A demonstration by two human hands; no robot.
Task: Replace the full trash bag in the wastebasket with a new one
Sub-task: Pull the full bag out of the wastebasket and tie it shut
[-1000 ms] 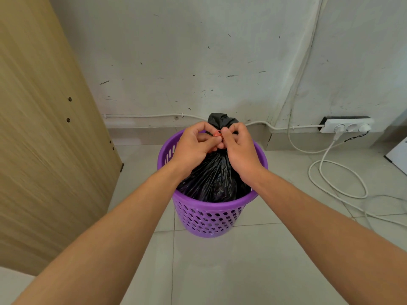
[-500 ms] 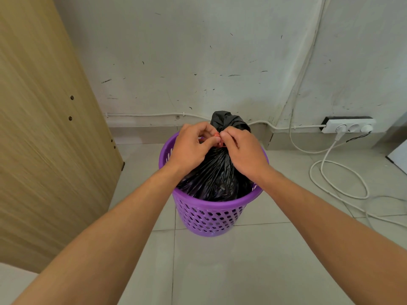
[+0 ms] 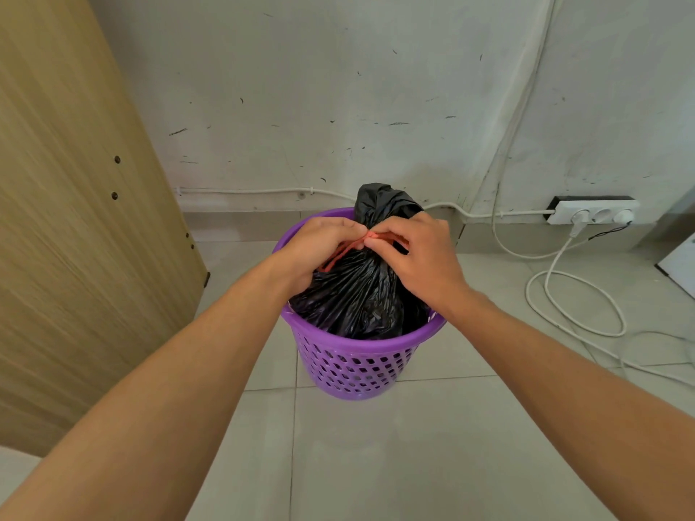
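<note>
A purple perforated wastebasket (image 3: pixel 357 370) stands on the tiled floor near the wall. Inside it sits a full black trash bag (image 3: pixel 357 295), gathered at the neck, its bunched top sticking up behind my fingers. A red tie (image 3: pixel 340 253) runs around the neck. My left hand (image 3: pixel 319 246) and my right hand (image 3: pixel 421 257) meet over the bag, each pinching an end of the red tie between thumb and fingers. A loose stretch of the tie hangs down under my left hand.
A wooden panel (image 3: pixel 75 220) leans at the left, close to the basket. A white power strip (image 3: pixel 594 212) lies at the wall on the right, with white cables (image 3: pixel 579 295) looping over the floor. Bare tiles lie in front of the basket.
My hands have shifted slightly apart and the red tie now shows as a longer strand under my left hand. The bag and basket stay in place.
</note>
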